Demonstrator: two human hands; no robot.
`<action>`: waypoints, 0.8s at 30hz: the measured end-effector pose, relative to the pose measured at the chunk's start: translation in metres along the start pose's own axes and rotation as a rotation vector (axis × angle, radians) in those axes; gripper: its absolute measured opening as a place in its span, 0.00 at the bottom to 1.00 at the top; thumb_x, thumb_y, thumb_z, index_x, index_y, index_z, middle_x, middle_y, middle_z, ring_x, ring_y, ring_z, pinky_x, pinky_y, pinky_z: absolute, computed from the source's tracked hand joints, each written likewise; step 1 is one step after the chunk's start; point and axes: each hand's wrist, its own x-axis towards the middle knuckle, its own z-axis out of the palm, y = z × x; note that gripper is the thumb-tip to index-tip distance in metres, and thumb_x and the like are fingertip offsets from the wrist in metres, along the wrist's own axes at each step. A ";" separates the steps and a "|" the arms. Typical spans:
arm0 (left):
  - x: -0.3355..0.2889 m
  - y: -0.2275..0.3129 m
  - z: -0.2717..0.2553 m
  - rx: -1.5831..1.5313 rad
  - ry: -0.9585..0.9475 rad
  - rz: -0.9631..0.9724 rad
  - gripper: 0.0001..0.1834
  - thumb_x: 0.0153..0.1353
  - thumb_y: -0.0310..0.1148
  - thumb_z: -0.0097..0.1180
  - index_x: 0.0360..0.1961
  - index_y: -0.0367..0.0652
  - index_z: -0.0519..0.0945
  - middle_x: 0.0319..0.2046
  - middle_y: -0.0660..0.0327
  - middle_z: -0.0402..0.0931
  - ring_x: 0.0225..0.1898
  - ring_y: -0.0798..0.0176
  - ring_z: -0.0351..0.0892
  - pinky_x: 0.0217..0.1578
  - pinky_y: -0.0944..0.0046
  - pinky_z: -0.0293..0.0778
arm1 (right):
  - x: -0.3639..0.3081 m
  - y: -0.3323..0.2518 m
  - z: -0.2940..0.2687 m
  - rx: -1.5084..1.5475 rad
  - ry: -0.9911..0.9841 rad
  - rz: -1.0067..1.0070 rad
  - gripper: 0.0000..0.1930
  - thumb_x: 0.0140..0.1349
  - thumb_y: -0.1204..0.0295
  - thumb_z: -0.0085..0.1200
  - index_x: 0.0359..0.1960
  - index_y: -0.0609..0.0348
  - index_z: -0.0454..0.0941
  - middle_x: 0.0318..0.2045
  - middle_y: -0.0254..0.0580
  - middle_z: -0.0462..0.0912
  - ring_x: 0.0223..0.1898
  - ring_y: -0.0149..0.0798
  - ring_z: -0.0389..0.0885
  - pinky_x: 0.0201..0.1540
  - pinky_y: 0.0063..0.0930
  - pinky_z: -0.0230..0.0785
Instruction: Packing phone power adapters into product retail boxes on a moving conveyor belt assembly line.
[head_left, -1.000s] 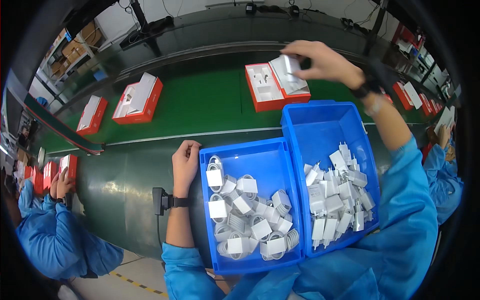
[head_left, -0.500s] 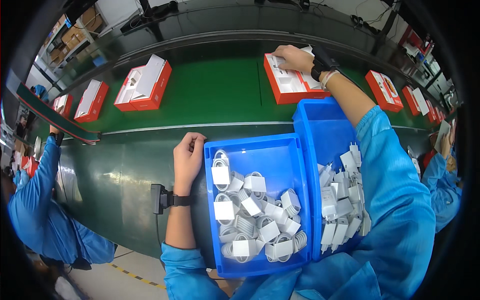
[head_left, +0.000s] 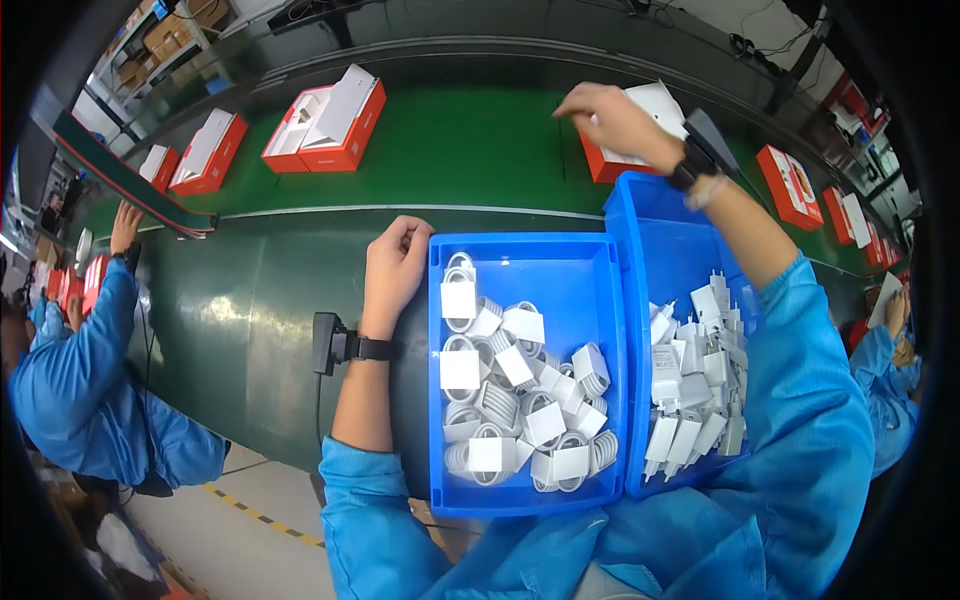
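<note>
My right hand [head_left: 622,120] hovers over an orange-red open box [head_left: 608,163] on the green belt, its fingers stretched to the left and slightly bent, with nothing visible in them. The white lid flap [head_left: 655,102] shows beyond my wrist; most of the box's inside is hidden by the hand. My left hand [head_left: 396,268] rests curled beside the upper left corner of a blue bin [head_left: 530,250], no object showing in its fingers. Coiled white cables [head_left: 500,405] with white paper bands lie in that bin. To its right, a second blue bin [head_left: 665,215] holds white plug chargers [head_left: 690,375].
More open red boxes [head_left: 330,155] stand along the green belt [head_left: 470,150] to the left, and another red box [head_left: 790,200] stands on the right. A striped bar [head_left: 135,180] juts in at far left. Co-workers in blue sleeves [head_left: 85,330] are at both sides.
My right hand has lifted out of the red box, its fingers now clear above it. My left hand stays curled by the bin. The whole view has shifted slightly.
</note>
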 end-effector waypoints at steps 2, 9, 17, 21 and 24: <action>0.001 -0.006 0.001 -0.029 0.016 -0.007 0.10 0.66 0.31 0.53 0.35 0.34 0.81 0.23 0.62 0.79 0.24 0.75 0.74 0.27 0.71 0.71 | 0.000 -0.078 -0.005 0.363 -0.239 -0.016 0.12 0.59 0.76 0.52 0.42 0.63 0.83 0.38 0.49 0.84 0.44 0.50 0.82 0.50 0.39 0.74; 0.002 -0.001 0.006 -0.059 -0.010 0.023 0.10 0.67 0.31 0.55 0.36 0.34 0.80 0.23 0.64 0.79 0.25 0.76 0.74 0.28 0.72 0.71 | -0.045 -0.184 0.011 0.323 -0.765 -0.113 0.21 0.56 0.65 0.59 0.50 0.60 0.74 0.42 0.53 0.76 0.43 0.56 0.79 0.46 0.45 0.73; 0.000 -0.001 0.005 -0.101 -0.022 0.016 0.08 0.67 0.30 0.54 0.35 0.35 0.80 0.23 0.67 0.77 0.24 0.78 0.71 0.26 0.75 0.68 | -0.054 -0.166 0.010 0.595 -0.605 -0.077 0.18 0.56 0.66 0.62 0.47 0.61 0.79 0.43 0.48 0.77 0.43 0.46 0.79 0.48 0.36 0.73; 0.002 -0.003 0.005 -0.100 -0.015 0.004 0.08 0.67 0.29 0.54 0.35 0.34 0.79 0.23 0.67 0.77 0.24 0.79 0.70 0.26 0.75 0.67 | -0.039 -0.125 -0.032 0.719 -0.351 0.068 0.18 0.52 0.69 0.66 0.44 0.61 0.80 0.40 0.42 0.80 0.43 0.37 0.80 0.49 0.31 0.73; 0.001 -0.004 0.004 -0.083 -0.007 -0.005 0.08 0.67 0.29 0.53 0.35 0.34 0.79 0.23 0.67 0.77 0.24 0.78 0.71 0.26 0.75 0.67 | -0.031 -0.063 -0.067 0.453 -0.156 0.159 0.18 0.50 0.68 0.66 0.43 0.59 0.80 0.40 0.42 0.80 0.44 0.39 0.81 0.49 0.31 0.74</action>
